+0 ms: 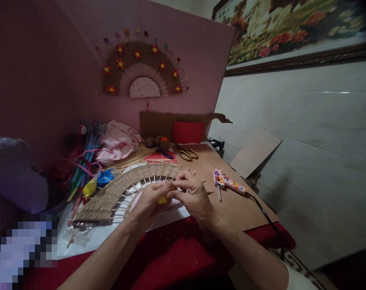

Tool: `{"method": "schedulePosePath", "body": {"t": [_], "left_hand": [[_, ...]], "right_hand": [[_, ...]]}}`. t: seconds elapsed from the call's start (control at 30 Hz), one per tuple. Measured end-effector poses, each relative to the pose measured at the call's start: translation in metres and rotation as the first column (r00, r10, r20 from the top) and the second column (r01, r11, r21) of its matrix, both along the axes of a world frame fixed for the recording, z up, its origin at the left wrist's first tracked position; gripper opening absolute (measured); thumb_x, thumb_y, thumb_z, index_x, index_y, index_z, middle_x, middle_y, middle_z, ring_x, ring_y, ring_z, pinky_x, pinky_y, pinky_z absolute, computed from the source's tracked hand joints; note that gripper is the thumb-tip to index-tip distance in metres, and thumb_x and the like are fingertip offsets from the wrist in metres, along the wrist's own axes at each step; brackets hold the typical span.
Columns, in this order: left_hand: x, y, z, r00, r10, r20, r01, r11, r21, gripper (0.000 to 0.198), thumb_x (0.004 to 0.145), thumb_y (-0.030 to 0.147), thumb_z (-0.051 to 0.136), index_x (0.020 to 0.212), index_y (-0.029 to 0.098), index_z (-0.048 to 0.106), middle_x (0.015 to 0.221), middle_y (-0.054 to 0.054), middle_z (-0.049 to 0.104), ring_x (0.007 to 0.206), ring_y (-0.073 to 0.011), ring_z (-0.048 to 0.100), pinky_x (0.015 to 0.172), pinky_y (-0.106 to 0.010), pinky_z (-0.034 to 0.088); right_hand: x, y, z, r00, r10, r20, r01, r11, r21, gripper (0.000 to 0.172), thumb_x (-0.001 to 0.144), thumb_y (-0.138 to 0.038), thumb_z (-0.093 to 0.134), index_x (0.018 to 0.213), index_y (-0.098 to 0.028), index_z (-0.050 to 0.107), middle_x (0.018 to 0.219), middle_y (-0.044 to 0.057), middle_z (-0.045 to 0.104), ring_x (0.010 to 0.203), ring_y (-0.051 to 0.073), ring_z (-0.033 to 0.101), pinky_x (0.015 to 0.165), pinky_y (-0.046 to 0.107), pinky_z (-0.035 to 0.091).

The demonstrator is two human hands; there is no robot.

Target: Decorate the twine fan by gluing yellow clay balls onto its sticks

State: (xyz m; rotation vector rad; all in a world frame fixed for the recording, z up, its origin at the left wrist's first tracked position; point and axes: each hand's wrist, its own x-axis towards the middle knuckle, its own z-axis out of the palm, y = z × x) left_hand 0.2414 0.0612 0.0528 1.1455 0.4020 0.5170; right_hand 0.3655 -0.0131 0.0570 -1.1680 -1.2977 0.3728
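Observation:
My left hand (151, 198) is closed around a small soft-looking yellow piece (162, 200), only part of which shows below the fingers. Close against it, my right hand (197, 199) has its thumb and index finger pinched together at the left fingertips; whatever they hold is hidden. Both hands hover over the front right part of a half-ring fan of woven twine (101, 201) threaded on thin wooden sticks. A small yellow bag (90, 187) and a blue bag (106, 177) rest by the fan's left side.
A flower-patterned glue gun (228, 183) lies on the brown board (240, 211) at right, its cord running off the edge. Scissors (186, 154) and a dark pen (165, 154) lie behind. Pink cloth (119, 141) is heaped at back left. A finished flowered fan (137, 54) hangs behind.

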Motion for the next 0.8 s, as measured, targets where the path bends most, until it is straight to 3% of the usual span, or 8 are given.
{"method": "schedulePosePath", "body": {"t": [0.13,0.3,0.47,0.67,0.8], "left_hand": [[-0.0002,0.0023,0.0004,0.999,0.046,-0.009,-0.047,0.999,-0.025,0.030,0.071,0.040,0.072,0.065,0.013,0.059,0.057,0.004,0.045,0.049,-0.0045,0.034,0.047,-0.018,0.027],[0.0004,0.0013,-0.0001,0.998,0.064,0.000,-0.064,0.998,-0.001,0.030,0.073,0.043,0.069,0.068,0.014,0.062,0.057,0.003,0.046,0.050,-0.0057,0.037,0.048,-0.018,0.030],[0.0005,0.0020,0.0000,0.997,0.069,-0.026,-0.069,0.997,0.020,0.033,0.070,0.042,0.072,0.060,0.014,0.057,0.052,0.004,0.044,0.045,-0.0052,0.034,0.048,-0.020,0.032],[-0.0001,0.0021,0.0031,0.999,0.044,-0.003,-0.044,0.998,0.037,0.028,0.073,0.042,0.069,0.071,0.014,0.064,0.055,0.005,0.042,0.048,-0.0049,0.032,0.048,-0.018,0.032],[0.0000,0.0010,0.0039,0.998,0.056,-0.003,-0.056,0.998,-0.002,0.033,0.071,0.044,0.071,0.063,0.014,0.059,0.054,0.005,0.042,0.047,-0.0045,0.032,0.049,-0.019,0.033]], "right_hand": [[0.0011,-0.0005,-0.0020,0.999,0.044,-0.027,-0.045,0.998,-0.045,0.023,0.073,-0.027,0.073,0.096,-0.027,0.073,0.078,0.000,0.052,0.070,0.014,0.048,0.058,0.026,0.039],[0.0028,0.0001,0.0013,0.995,-0.058,0.078,0.055,0.998,0.039,0.010,0.077,-0.020,0.069,0.083,-0.026,0.073,0.079,0.001,0.054,0.075,0.015,0.052,0.062,0.027,0.041],[0.0053,-0.0016,0.0052,0.975,-0.077,0.208,0.070,0.997,0.040,0.017,0.079,-0.017,0.066,0.091,-0.028,0.073,0.084,0.003,0.055,0.080,0.017,0.052,0.066,0.030,0.043],[0.0085,0.0000,0.0039,0.984,-0.068,0.166,0.063,0.997,0.032,0.013,0.078,-0.020,0.068,0.089,-0.026,0.072,0.085,0.003,0.058,0.082,0.017,0.055,0.070,0.030,0.044],[0.0076,-0.0003,0.0059,0.984,-0.077,0.162,0.069,0.996,0.052,0.008,0.079,-0.021,0.068,0.082,-0.026,0.072,0.085,0.002,0.057,0.081,0.017,0.055,0.071,0.030,0.044]]}}
